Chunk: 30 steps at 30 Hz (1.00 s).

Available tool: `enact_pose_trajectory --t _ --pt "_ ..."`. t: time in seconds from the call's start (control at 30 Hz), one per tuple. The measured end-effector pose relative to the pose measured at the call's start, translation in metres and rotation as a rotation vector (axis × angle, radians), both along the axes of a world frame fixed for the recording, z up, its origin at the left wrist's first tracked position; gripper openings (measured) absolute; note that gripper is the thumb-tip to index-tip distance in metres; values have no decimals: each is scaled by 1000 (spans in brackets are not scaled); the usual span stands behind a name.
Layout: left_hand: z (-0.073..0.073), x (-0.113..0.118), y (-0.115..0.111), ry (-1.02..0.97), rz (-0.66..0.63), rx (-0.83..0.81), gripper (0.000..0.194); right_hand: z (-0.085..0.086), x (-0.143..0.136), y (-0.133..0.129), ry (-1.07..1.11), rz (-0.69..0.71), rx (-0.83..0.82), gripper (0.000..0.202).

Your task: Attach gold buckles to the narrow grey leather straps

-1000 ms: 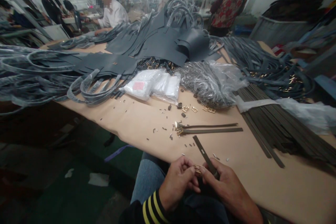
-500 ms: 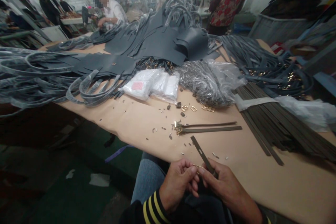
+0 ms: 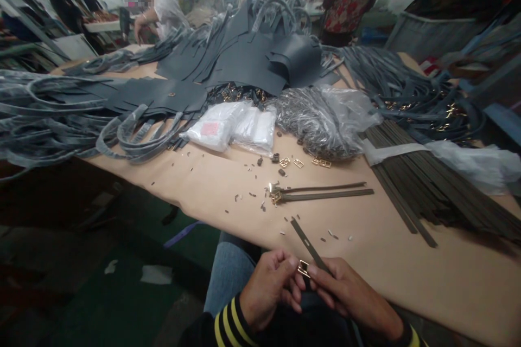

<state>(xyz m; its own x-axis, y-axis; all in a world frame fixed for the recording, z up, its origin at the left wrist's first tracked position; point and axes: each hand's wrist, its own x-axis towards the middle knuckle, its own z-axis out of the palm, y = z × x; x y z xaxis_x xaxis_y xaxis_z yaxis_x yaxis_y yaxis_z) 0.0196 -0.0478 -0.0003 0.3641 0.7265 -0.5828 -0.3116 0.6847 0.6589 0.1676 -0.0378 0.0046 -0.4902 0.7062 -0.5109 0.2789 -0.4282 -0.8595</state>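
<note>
Between my two hands, at the near table edge, is a small gold buckle [image 3: 303,268], its frame facing up. My left hand [image 3: 268,284] pinches the buckle between thumb and fingers. In my right hand [image 3: 352,290] is a dark olive strap [image 3: 306,239], slotted near its free end, which points up and left over the table. The right thumb tip lies against the buckle's right side. Just beyond, two finished-looking straps [image 3: 325,193] with gold buckles lie side by side. Loose gold buckles [image 3: 298,163] and small dark loops [image 3: 281,172] are scattered farther back.
A bundle of olive straps [image 3: 431,184] under a white band lies right. White plastic packets [image 3: 215,126] and a clear bag of small dark parts [image 3: 319,122] stand mid-table. Grey leather panels [image 3: 248,59] and wrapped handles [image 3: 138,130] lie behind and left. A co-worker [image 3: 166,13] bends across the table.
The buckle has turned from edge-on to showing its open frame. The strap's free end has moved slightly left and down. The co-worker in white has leaned lower and left.
</note>
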Motion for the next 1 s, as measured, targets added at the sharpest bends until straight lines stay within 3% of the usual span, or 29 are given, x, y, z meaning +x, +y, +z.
enact_pose_trajectory --t 0.43,0.77,0.9,1.0 --pt "-2 -1 -3 -6 -33 -7 33 -11 1 -4 37 7 29 45" --pt "-4 0 -3 18 -27 53 36 -8 1 -4 -1 -15 118 44" --pt "0 1 -3 -12 -79 -18 33 -12 -1 -4 -11 -12 63 47" --pt "5 4 -3 -34 -97 -67 30 -11 -2 -6 -23 15 125 50"
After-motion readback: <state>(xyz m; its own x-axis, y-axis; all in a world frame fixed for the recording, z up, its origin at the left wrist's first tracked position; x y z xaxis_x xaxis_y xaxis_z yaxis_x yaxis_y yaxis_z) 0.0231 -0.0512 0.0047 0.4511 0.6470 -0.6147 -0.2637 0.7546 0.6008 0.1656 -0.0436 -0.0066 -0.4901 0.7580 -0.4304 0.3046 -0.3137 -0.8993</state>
